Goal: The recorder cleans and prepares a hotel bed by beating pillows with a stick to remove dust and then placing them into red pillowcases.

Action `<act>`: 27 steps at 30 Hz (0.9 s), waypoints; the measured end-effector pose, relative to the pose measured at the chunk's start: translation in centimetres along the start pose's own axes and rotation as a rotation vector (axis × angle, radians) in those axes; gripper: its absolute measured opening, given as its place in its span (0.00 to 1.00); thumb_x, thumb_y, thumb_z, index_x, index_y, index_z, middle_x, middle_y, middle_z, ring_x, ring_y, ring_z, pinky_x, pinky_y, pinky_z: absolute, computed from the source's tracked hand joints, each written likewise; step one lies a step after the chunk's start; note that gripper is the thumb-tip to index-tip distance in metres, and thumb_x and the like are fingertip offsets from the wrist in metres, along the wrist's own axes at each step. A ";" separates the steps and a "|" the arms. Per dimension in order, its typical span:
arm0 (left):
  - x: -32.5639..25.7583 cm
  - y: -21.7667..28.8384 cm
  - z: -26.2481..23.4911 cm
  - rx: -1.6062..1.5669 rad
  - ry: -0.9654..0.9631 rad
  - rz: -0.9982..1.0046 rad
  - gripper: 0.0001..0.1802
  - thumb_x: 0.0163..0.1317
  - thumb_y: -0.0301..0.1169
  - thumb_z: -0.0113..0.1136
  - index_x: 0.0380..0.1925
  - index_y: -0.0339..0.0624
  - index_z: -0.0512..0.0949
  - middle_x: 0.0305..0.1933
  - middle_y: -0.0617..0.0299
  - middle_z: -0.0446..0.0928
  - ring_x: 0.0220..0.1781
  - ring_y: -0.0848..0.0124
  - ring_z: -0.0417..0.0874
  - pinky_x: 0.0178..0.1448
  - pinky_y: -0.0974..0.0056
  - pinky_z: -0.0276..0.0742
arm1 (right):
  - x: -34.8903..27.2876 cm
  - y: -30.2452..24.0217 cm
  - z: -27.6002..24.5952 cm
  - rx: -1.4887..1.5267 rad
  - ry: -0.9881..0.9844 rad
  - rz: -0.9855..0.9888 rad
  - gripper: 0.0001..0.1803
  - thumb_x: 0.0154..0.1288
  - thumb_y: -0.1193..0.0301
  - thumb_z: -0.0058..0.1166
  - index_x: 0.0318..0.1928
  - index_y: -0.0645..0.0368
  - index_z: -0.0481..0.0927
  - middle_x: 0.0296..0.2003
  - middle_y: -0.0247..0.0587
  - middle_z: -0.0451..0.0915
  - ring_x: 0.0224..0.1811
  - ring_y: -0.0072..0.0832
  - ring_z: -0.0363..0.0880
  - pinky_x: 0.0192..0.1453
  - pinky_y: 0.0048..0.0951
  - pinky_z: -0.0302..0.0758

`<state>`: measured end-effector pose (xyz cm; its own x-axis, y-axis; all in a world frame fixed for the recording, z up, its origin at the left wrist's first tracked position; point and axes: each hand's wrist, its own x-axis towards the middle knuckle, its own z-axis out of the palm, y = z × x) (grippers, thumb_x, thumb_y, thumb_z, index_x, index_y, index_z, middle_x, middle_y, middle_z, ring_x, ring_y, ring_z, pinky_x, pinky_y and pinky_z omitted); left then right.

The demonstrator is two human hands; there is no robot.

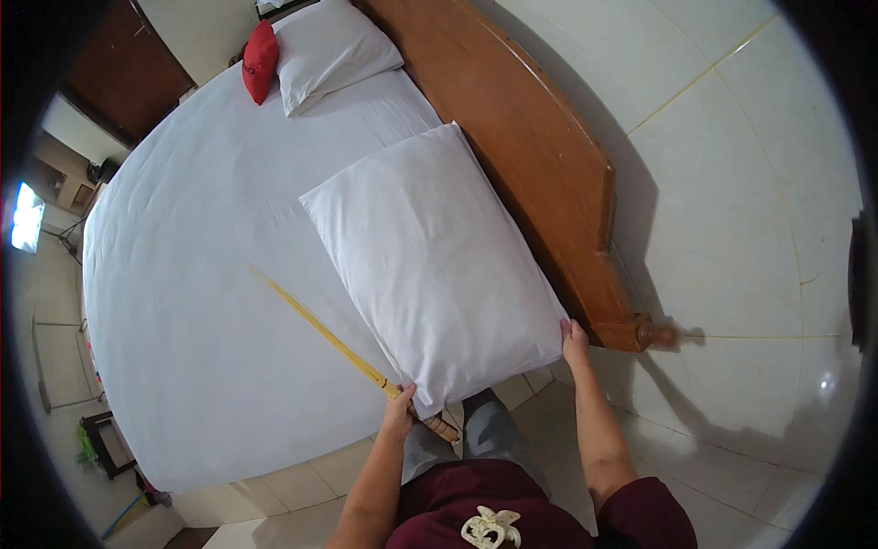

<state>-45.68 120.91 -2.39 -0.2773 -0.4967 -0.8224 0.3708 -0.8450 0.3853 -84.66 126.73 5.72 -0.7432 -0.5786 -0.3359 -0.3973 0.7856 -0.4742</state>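
Both hands are on the near pillow: my left hand (400, 409) pinches its lower corner, fingers closed on the fabric, and a long thin bamboo-coloured stick (335, 342) runs through about the same spot, so I can't tell if the hand grips the stick too or just lies against it. Right hand (574, 339) is closed on the pillow's other near corner, by the bed's foot-side edge. Hands well apart, w/ the pillow's short side stretched between them. White pillow (430, 265) lies flat on the white bed sheet (183, 274), tilted diagonally, its long side running just beside the wooden bed frame (530, 156) on the right; near end overhangs the mattress edge a bit toward me. Stick lies slanted across the sheet, far tip pointing up-left, near end w/ a lighter knobbed handle poking out below the pillow corner by my legs. Far end of the bed: a 2nd white pillow (329, 50) and, touching its left side, a small red cushion (260, 60). Frame ends in a rounded wooden post (651, 334) close to my right hand. Pale tiled floor (732, 183) to the right and under me. On the far left, past the bed, a bright screen (26, 218) and dark furniture, too small to make out
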 end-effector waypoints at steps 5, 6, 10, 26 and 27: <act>0.0 0.6 0.8 0.026 -0.005 -0.010 0.18 0.54 0.24 0.58 0.43 0.39 0.64 0.39 0.59 0.71 0.41 0.65 0.75 0.43 0.59 0.75 | 0.2 0.5 -0.5 -0.054 0.012 -0.034 0.27 0.66 0.53 0.38 0.49 0.67 0.71 0.42 0.62 0.74 0.48 0.52 0.72 0.50 0.40 0.68; 0.0 0.8 1.0 0.035 0.003 -0.039 0.18 0.54 0.25 0.58 0.43 0.40 0.64 0.39 0.59 0.71 0.41 0.65 0.76 0.42 0.58 0.75 | 0.4 0.7 -0.3 -0.055 0.011 -0.030 0.27 0.66 0.53 0.38 0.49 0.67 0.71 0.42 0.62 0.74 0.48 0.52 0.72 0.50 0.40 0.68; -0.3 0.8 2.6 -0.053 0.080 -0.035 0.18 0.54 0.26 0.57 0.43 0.40 0.64 0.37 0.58 0.71 0.41 0.63 0.76 0.40 0.55 0.75 | 1.0 1.6 0.2 -0.040 0.036 -0.068 0.24 0.66 0.54 0.38 0.42 0.66 0.73 0.38 0.62 0.75 0.43 0.55 0.73 0.46 0.45 0.69; -2.6 -3.7 1.5 -0.235 0.305 0.228 0.15 0.53 0.25 0.58 0.38 0.40 0.64 0.30 0.62 0.72 0.31 0.69 0.77 0.32 0.65 0.73 | 2.5 -0.8 -0.6 -0.293 -0.258 -0.354 0.19 0.63 0.64 0.42 0.49 0.65 0.64 0.47 0.65 0.70 0.51 0.52 0.70 0.54 0.43 0.66; -3.4 -4.3 1.9 -0.279 0.334 0.288 0.15 0.54 0.27 0.59 0.39 0.41 0.65 0.32 0.61 0.72 0.32 0.68 0.76 0.33 0.64 0.74 | 2.6 -2.7 -0.8 -0.141 -0.134 -0.564 0.21 0.64 0.64 0.41 0.52 0.66 0.63 0.50 0.67 0.68 0.54 0.51 0.68 0.57 0.43 0.65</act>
<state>-48.01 125.87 -0.43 0.1521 -0.5721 -0.8060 0.6251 -0.5759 0.5268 -85.94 123.33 6.77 -0.3261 -0.9304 -0.1676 -0.7855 0.3653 -0.4995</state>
